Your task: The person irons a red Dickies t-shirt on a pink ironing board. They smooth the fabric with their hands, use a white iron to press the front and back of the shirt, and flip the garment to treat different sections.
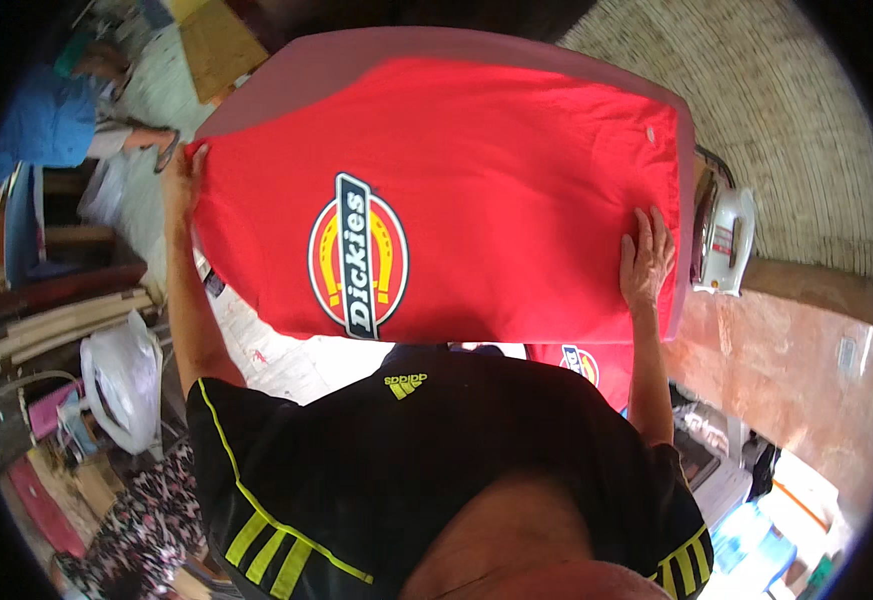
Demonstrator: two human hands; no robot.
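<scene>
We work at a padded ironing board (286, 70) with a pale pink cover. A red T-shirt (516, 170) lies spread flat across it and covers most of the surface; its near hem hangs over the near edge. An oval printed emblem (358, 255) in black, yellow and white sits on the shirt toward the left half.

Our left hand (184, 175) is at the left edge of the board, with its fingers closed on the edge of the shirt fabric. Our right hand (646, 258) rests flat on the shirt near the right edge, fingers extended and slightly spread, pressing the cloth down without gripping it. The two hands are well apart, one at each end of the garment.

An electric iron (724, 240), white with a metal soleplate, stands just beyond the right edge of the board, near our right hand. A second red garment (581, 362) shows below the near edge. A white plastic bag (121, 380) sits on the floor at the left.
</scene>
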